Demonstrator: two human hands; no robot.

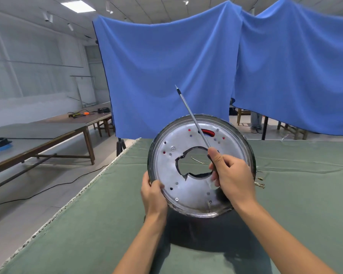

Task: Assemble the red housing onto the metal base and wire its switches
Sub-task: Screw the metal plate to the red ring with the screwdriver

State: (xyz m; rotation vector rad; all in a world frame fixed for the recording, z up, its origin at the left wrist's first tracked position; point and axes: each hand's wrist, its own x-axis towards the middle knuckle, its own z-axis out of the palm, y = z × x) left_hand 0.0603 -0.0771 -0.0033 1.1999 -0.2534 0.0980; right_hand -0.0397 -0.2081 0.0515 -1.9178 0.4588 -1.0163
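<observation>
Above the green tabletop (127,214), left hand (153,196) grips the tilted metal base (188,190) rim; right hand (229,175) clasps a screwdriver (192,117), tip apparently pointing up-left, away from the base.

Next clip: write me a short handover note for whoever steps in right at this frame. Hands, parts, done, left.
Left hand: grips the lower-left rim of the round silver metal base, held tilted above the green cloth-covered table.
Right hand: holds the long silver screwdriver, tip pointing up and away.
The red housing shows only through a slot near the top.
Done: one screw sits near the lower rim.
Left: other holes look empty. Loose terminal wires lie on the table by the base's right edge, so wiring seems pending.
</observation>
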